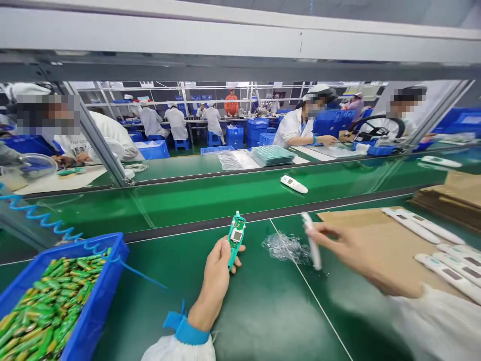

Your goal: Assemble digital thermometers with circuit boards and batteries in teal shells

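Note:
In my left hand (218, 265) is a slim green device half (236, 235) with a circuit board and a small grey screen facing up. A blue strap circles that wrist. My right hand (338, 245), blurred by motion, pinches a long white casing (312, 243), held upright beside a heap of clear plastic film (286, 246). To the right, several white thermometer-like devices (411, 225) with dark windows lie in a row on a brown cardboard sheet (361, 225).
A blue bin (122, 250) of green and yellow parts stands at left, with a coiled blue cord (48, 220) over it. One white device (293, 184) lies on the green conveyor belt (210, 193). Cardboard (451, 193) is stacked at right. Co-workers sit beyond the belt.

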A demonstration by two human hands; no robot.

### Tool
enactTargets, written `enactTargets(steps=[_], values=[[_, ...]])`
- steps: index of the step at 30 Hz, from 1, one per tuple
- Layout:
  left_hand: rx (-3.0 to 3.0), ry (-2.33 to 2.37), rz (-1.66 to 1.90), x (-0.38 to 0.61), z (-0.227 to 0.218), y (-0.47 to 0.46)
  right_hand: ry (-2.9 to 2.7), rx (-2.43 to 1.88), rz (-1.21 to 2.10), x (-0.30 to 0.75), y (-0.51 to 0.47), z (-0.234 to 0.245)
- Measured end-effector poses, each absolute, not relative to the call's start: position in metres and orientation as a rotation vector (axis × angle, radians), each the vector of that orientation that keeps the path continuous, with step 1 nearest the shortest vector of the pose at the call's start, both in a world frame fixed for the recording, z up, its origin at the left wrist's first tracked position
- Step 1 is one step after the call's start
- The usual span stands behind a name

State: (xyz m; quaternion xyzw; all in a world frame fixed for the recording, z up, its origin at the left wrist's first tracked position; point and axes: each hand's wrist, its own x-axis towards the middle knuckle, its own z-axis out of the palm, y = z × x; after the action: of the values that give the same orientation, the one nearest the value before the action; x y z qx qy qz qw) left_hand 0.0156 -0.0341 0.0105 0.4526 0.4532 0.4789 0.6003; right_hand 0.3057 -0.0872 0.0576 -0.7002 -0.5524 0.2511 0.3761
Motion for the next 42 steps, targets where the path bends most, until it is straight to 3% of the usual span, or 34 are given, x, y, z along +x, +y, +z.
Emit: enactTargets(steps=[4,7,24,42], values=[[1.225,1.104,1.106,0.01,0.009,-0.032,-1.053,-1.228,1.317,0.191,-0.051,0.041],[1.388,1.17,1.082,0.007,0.008,-0.03,-0.803,-1.007,1.47,0.153,-0.036,0.015],[1.955,1.289,0.915,0.017,0.009,-0.048,-0.679,-0.959,1.391,0.166,-0.036,0.007],[1.874,1.176,0.954,0.019,0.012,-0.051,-0.6,-0.813,1.445,0.167,-0.039,0.015]])
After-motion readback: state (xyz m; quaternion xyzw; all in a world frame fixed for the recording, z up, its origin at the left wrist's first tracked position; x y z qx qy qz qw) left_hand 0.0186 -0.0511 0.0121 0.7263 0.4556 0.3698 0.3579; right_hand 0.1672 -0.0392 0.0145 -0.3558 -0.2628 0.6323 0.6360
